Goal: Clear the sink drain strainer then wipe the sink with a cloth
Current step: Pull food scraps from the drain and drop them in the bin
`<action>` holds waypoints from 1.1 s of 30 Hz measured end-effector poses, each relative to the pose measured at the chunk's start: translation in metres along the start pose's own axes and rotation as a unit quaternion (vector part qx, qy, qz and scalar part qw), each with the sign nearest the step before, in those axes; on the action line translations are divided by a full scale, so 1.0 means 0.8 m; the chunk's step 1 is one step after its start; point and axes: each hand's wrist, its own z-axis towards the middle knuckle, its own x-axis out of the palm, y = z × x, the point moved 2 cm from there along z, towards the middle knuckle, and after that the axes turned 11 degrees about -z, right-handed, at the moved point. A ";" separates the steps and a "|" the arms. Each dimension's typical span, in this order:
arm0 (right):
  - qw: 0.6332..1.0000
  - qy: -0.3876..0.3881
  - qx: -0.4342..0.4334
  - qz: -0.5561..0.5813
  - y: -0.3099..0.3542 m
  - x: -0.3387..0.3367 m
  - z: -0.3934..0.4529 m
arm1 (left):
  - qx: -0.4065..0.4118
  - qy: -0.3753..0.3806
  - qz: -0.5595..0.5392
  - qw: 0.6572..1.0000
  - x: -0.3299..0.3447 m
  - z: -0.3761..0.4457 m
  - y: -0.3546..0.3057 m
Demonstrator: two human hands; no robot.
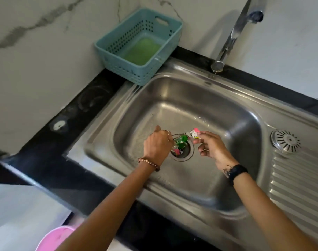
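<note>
Pink and round, a bucket rim [53, 238] is showing at the lower left, below the black bench [51, 156]. Both forearms are reaching over the steel sink [218, 127]. Wearing a bead bracelet [149, 163], the left hand [157, 144] is closing its grip on green wrapper scraps [181, 141] over the drain [185, 153], where pink bits are lying. Beside it, the right hand [211, 145] is pinching a pink-and-white wrapper [194, 133]. On the drainboard, the drain strainer [285, 141] is lying well apart. Farther back, a teal basket [118, 57] is holding a green cloth [141, 51] beside the faucet [232, 35].
</note>
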 end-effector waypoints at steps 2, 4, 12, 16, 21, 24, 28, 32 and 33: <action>0.999 -0.006 0.000 0.047 0.012 0.021 -0.043 | -0.009 -0.020 -0.069 0.997 -0.032 -0.044 0.009; 0.997 0.013 -0.010 0.076 0.021 0.053 -0.094 | -0.016 -0.044 -0.131 0.990 -0.066 -0.097 0.025; 0.968 0.228 -0.072 0.080 -0.003 0.276 -0.326 | -0.101 -0.191 -0.311 0.926 -0.183 -0.377 0.188; 0.940 0.329 -0.081 -0.033 -0.058 0.397 -0.381 | -0.187 -0.283 -0.309 0.888 -0.199 -0.489 0.305; 0.903 0.378 -0.064 -0.194 -0.149 0.536 -0.394 | -0.310 -0.321 -0.344 0.826 -0.172 -0.568 0.442; 0.865 0.398 -0.062 -0.298 -0.220 0.603 -0.367 | -0.395 -0.318 -0.384 0.772 -0.124 -0.573 0.525; 0.824 0.359 -0.092 -0.428 -0.344 0.679 -0.288 | -0.458 -0.292 -0.399 0.739 -0.035 -0.539 0.651; 0.798 0.333 -0.079 -0.496 -0.478 0.751 -0.190 | -0.489 -0.275 -0.403 0.723 0.068 -0.478 0.785; 0.788 0.328 -0.081 -0.515 -0.501 0.765 -0.171 | -0.496 -0.269 -0.393 0.726 0.088 -0.466 0.812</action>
